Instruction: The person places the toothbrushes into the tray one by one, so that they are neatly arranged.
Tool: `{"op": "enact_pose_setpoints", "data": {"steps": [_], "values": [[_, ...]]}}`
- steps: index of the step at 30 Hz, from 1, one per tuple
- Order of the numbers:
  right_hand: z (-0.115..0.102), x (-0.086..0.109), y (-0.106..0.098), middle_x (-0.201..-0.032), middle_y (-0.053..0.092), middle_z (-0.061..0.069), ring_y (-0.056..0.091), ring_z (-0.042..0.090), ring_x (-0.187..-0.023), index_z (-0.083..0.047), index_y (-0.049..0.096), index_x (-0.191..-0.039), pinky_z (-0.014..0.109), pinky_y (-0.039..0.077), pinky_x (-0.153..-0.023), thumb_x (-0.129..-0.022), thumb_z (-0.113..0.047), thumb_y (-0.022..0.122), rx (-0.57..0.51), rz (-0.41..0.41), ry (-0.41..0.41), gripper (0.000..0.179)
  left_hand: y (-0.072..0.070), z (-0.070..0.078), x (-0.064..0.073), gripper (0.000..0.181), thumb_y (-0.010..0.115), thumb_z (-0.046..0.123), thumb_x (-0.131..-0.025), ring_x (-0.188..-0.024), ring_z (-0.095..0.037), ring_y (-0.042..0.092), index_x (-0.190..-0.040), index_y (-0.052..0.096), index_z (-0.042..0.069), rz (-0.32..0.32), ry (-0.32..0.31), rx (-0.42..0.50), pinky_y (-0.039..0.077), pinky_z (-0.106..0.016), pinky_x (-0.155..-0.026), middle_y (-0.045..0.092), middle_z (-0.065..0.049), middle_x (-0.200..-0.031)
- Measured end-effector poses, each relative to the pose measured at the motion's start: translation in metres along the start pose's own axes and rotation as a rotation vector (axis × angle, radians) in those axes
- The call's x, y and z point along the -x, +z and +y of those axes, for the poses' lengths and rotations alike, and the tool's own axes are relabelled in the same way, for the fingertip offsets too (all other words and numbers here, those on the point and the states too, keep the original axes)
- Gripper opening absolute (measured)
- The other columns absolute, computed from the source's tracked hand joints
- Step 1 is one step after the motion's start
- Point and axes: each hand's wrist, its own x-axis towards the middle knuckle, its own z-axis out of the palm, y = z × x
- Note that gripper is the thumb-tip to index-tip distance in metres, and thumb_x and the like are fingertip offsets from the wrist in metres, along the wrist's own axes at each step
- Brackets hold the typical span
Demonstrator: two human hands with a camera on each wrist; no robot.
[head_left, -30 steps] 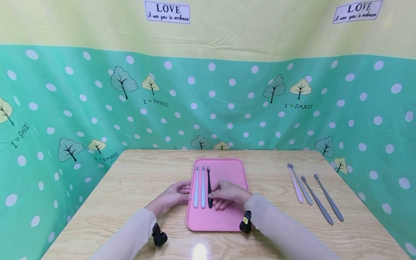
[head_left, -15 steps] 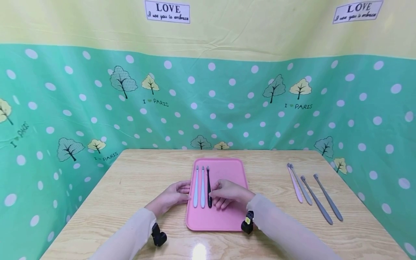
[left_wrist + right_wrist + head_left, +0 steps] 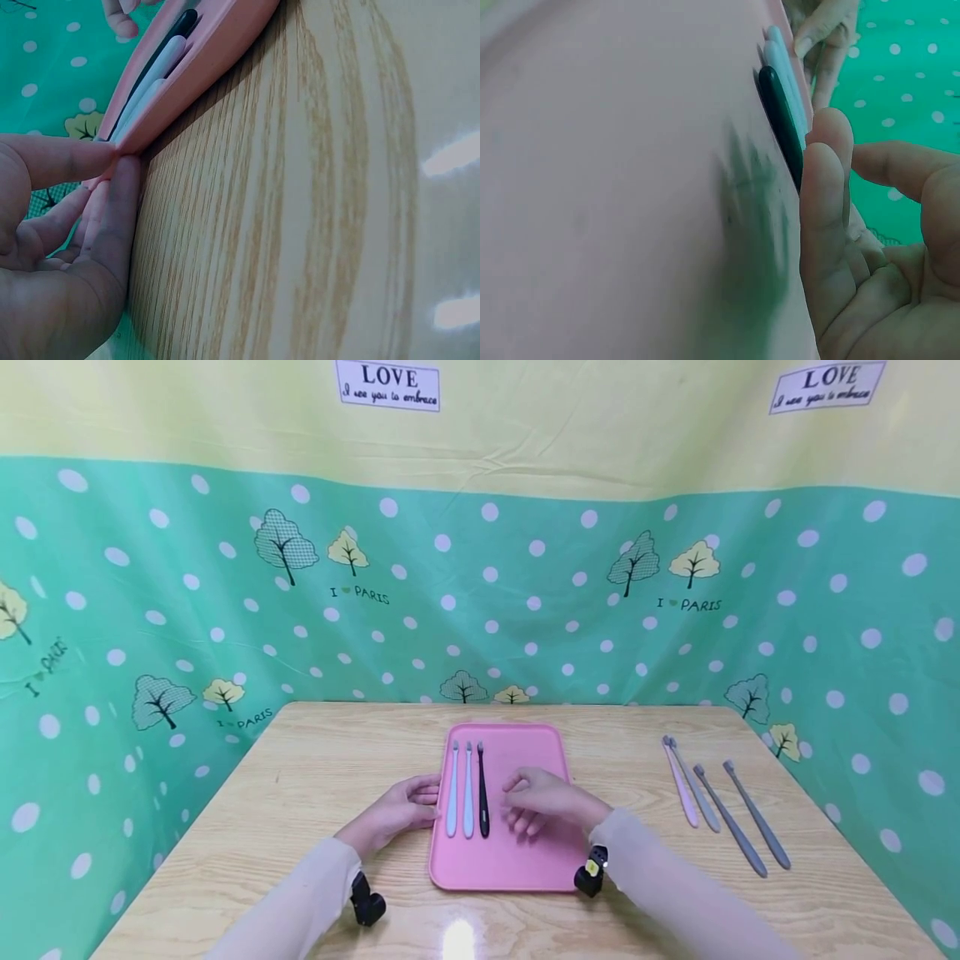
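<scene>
A pink tray (image 3: 525,872) lies on the table, bearing two light blue toothbrushes (image 3: 452,793) (image 3: 468,793) and a black toothbrush (image 3: 483,797) side by side near its left side. My left hand (image 3: 397,814) pinches the tray's left rim between thumb and fingers, as the left wrist view shows. Over the tray, just right of the black toothbrush, hovers my right hand (image 3: 543,802), its fingers loosely bent and holding nothing. In the right wrist view the black toothbrush (image 3: 780,116) lies apart from those fingers (image 3: 825,217).
To the right of the tray, a pink toothbrush (image 3: 681,785) and several grey toothbrushes (image 3: 759,818) lie slanted on the wooden table (image 3: 360,735). A green and yellow patterned cloth (image 3: 525,577) hangs behind and at both sides.
My right hand has let go of the black toothbrush and drawn off a little to the right. The toothbrush stays in the row, and my left hand keeps its place at the rim.
</scene>
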Motion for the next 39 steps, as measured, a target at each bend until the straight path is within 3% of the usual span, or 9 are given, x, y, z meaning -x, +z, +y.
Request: {"op": "enact_pose_setpoints", "data": {"steps": [15, 27, 39], "values": [[0.009, 0.028, -0.034, -0.085, 0.069, 0.016, 0.067, 0.018, -0.064, 0.008, 0.051, -0.124, 0.031, 0.063, -0.058, -0.098, -0.017, 0.061, 0.067, 0.031, -0.042, 0.038, -0.001, 0.0, 0.0, 0.069, 0.064, -0.009, -0.087, -0.114, -0.029, 0.056, -0.15, 0.036, -0.004, -0.003, 0.008, -0.004, 0.057, -0.036, -0.095, 0.049, -0.022, -0.134], [0.017, 0.049, -0.057, -0.086, 0.067, 0.016, 0.066, 0.016, -0.064, 0.009, 0.052, -0.123, 0.025, 0.06, -0.055, -0.1, -0.017, 0.057, 0.076, 0.047, -0.048, 0.036, -0.001, -0.003, 0.0, 0.07, 0.065, -0.01, -0.087, -0.115, -0.029, 0.057, -0.15, 0.037, -0.004, -0.019, 0.011, 0.014, 0.057, -0.037, -0.096, 0.049, -0.022, -0.135], [0.031, 0.078, -0.087, -0.089, 0.067, 0.017, 0.066, 0.019, -0.068, 0.007, 0.052, -0.12, 0.031, 0.061, -0.057, -0.1, -0.02, 0.059, 0.097, 0.149, -0.023, 0.034, 0.0, -0.001, 0.001, 0.07, 0.065, -0.009, -0.087, -0.116, -0.029, 0.056, -0.151, 0.037, -0.003, -0.008, 0.003, 0.002, 0.057, -0.036, -0.096, 0.049, -0.021, -0.134]]}}
